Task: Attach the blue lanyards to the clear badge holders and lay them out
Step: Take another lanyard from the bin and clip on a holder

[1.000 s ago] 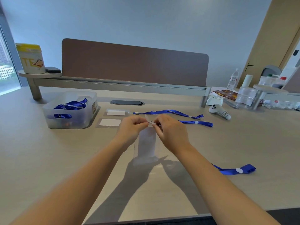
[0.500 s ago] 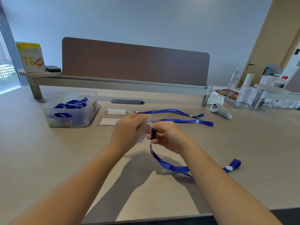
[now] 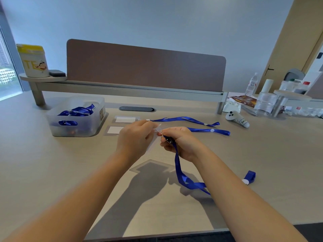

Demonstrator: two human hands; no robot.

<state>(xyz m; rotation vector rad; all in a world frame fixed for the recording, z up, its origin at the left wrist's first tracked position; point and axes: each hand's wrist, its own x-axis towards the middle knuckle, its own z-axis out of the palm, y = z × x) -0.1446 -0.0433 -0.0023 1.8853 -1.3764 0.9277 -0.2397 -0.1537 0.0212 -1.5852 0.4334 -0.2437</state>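
Observation:
Above the desk's middle, my left hand [image 3: 134,138] pinches the top of a clear badge holder [image 3: 153,143], which hangs tilted between both hands. My right hand [image 3: 181,142] grips the black clip of a blue lanyard [image 3: 180,170]; its strap drops to the desk, runs behind my right forearm and ends at the right. Clip and holder top meet between my fingertips; whether they are joined is hidden. Two finished sets lie behind: badge holders [image 3: 122,125] with white cards, and their lanyards [image 3: 201,125] stretched to the right.
A clear bin [image 3: 76,117] with more blue lanyards stands at the left. A white controller [image 3: 237,118] lies at the right, with bottles and jars [image 3: 265,103] beyond it. A brown divider [image 3: 145,67] on a shelf closes the back. The desk's front edge runs below my forearms.
The badge holder has swung from hanging upright to tilted toward my left hand. The lanyard's strap has lifted off the desk under my right hand, and its far end has slid closer.

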